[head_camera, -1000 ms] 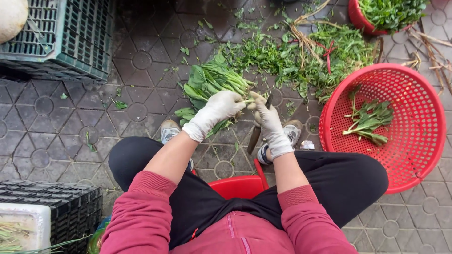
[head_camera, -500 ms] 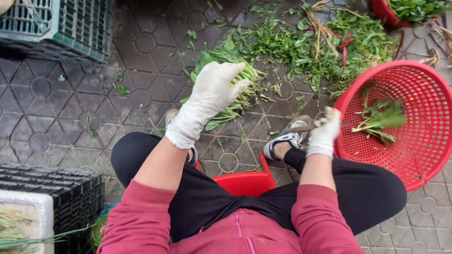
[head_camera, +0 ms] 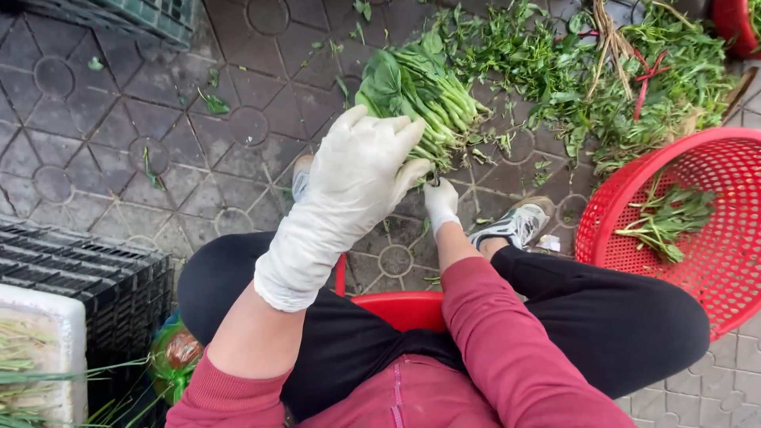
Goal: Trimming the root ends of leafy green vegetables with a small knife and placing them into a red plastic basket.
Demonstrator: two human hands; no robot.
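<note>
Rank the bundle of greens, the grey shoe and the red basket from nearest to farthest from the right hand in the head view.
1. Bundle of greens: touching the right hand, just above it.
2. Grey shoe: beside it, to the right.
3. Red basket: farthest, far right.

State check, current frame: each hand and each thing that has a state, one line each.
left hand: gloved, raised, gripping the greens bunch
right hand: gloved, low, at the stem ends of the bunch
greens bunch: held off the ground, stems together
red basket: upright, a few leafy stems inside
loose greens: scattered on the paving
black crate: on the ground, contents not visible
</note>
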